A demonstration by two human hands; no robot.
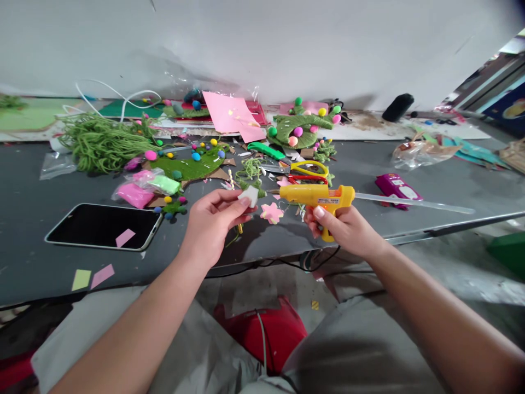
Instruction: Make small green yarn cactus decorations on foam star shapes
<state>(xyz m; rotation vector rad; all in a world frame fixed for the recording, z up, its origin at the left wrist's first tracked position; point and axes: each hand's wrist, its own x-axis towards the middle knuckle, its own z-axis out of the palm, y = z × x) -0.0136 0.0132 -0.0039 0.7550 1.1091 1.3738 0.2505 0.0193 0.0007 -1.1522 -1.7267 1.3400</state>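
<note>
My left hand (217,219) pinches a small white star-shaped piece (248,196), with green yarn wound on its right side. My right hand (342,227) is wrapped round the handle of a yellow glue gun (305,193), a long clear glue stick (414,202) jutting from its back. The gun's nozzle points left, close to the yarn-wound side; whether they touch cannot be made out. Just below the nozzle lies a pink paper flower (271,213). Behind the gun are yellow-handled scissors (309,167) and a green cutter (266,150).
A phone (102,225) lies at left, behind paper scraps (81,279). Green yarn (104,142), bagged pink clay (135,194) and a green felt piece with pompoms (191,163) sit farther back. A purple packet (397,190) is at right. The gun's cable hangs at the table's front edge.
</note>
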